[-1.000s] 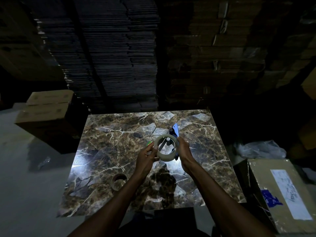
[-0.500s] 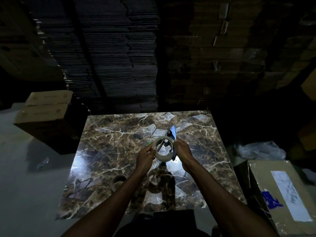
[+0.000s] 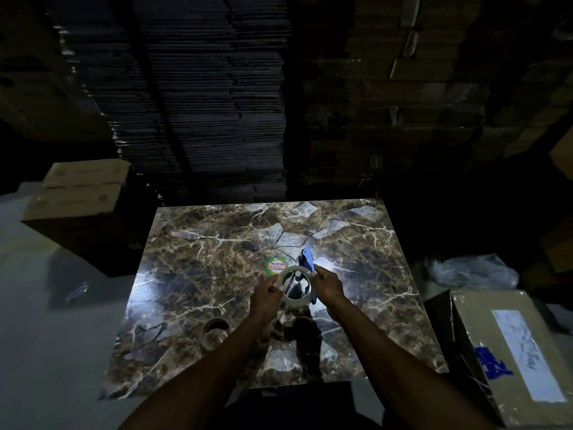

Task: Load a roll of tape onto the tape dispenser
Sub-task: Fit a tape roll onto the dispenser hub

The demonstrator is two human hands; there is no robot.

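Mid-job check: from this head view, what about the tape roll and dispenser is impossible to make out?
- Tape dispenser: only its blue upper part shows; the tape roll and right hand cover the rest.
- Whether the roll is seated on the hub: too dark and small.
- The tape's loose end: not discernible.
- Left hand fingers behind the roll: hidden.
- Second roll on the marble table: dim, details unclear.

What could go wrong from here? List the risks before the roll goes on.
1. Both hands, the left hand and the right hand, hold the tape roll up at the blue tape dispenser; a slipped grip could drop the roll onto the marble table.
2. The scene is dim, and the dispenser's hub sits hidden behind the roll, so misalignment seems likely.
3. The dispenser's cutting edge cannot be made out; fingers near it may get nicked.
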